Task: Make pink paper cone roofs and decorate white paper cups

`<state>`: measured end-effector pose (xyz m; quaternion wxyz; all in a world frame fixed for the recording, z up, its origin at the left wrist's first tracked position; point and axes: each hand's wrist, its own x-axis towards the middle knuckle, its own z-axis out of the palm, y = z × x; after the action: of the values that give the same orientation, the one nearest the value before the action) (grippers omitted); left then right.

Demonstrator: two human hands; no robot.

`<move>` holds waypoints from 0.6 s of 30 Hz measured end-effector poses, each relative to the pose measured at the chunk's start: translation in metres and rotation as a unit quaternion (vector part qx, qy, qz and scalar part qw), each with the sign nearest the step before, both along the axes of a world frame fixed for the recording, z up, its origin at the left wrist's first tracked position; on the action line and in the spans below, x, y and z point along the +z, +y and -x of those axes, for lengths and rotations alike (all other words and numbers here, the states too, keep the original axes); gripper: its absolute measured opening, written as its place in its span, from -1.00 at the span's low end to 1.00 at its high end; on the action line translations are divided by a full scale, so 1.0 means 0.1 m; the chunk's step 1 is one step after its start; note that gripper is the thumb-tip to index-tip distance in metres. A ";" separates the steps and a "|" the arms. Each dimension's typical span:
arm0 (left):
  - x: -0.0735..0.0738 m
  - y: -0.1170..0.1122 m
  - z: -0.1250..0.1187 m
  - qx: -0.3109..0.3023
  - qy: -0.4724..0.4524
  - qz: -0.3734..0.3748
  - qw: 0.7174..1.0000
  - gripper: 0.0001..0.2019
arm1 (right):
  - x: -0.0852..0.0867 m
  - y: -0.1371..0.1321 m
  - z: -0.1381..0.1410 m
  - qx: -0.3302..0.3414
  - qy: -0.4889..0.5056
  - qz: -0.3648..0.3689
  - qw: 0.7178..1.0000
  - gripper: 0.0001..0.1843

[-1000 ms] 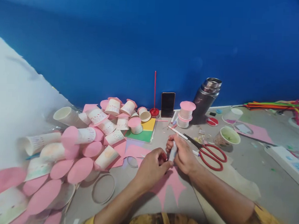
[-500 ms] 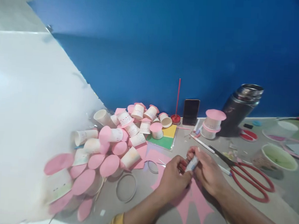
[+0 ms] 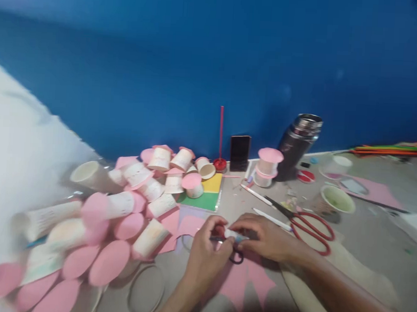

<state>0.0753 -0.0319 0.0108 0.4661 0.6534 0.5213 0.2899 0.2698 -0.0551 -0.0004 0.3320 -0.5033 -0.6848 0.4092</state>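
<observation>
A small white-and-blue tube point(image 3: 235, 234) lies between my two hands over the pink paper. My left hand point(image 3: 206, 251) is closed with thumb and fingers at its left end, where a bit of red shows among the fingers. My right hand point(image 3: 265, 237) pinches the other end. Just below the tube, a dark loop like a small scissors handle point(image 3: 237, 257) shows; its remainder is mostly hidden by the hands. Cut pink paper point(image 3: 231, 285) with pointed ends spreads underneath.
Many paper cups point(image 3: 159, 158) with pink discs crowd the left. Large red-handled scissors point(image 3: 312, 231), pens point(image 3: 273, 220) and a cup of green stuff point(image 3: 337, 200) lie right. A dark flask point(image 3: 296, 149), phone point(image 3: 240, 153) and red stick stand point(image 3: 219, 163) line the blue wall.
The view has swung right, so things sit further left. The tube has turned from steeply tilted to nearly level, and the dark loop has come into view beneath the hands.
</observation>
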 end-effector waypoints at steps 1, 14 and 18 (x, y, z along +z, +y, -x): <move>-0.02 0.01 0.01 0.006 -0.024 0.005 1.000 -0.64 | 0.04 0.01 -0.01 0.017 -0.025 -0.017 0.999 -0.66; -0.31 0.15 0.14 0.019 -0.024 0.046 0.998 -0.65 | -0.41 0.48 -1.01 -0.424 -0.148 -0.040 0.892 -0.89; -0.24 0.14 0.12 0.021 -0.019 0.039 0.999 -0.68 | -0.50 0.49 -1.05 -0.418 -0.193 -0.024 0.887 -0.89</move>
<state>0.0634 -0.0184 -0.0131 0.4952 0.6179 0.5368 0.2912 0.3746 -0.0066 -0.0504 0.3451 -0.8038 -0.4717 0.1107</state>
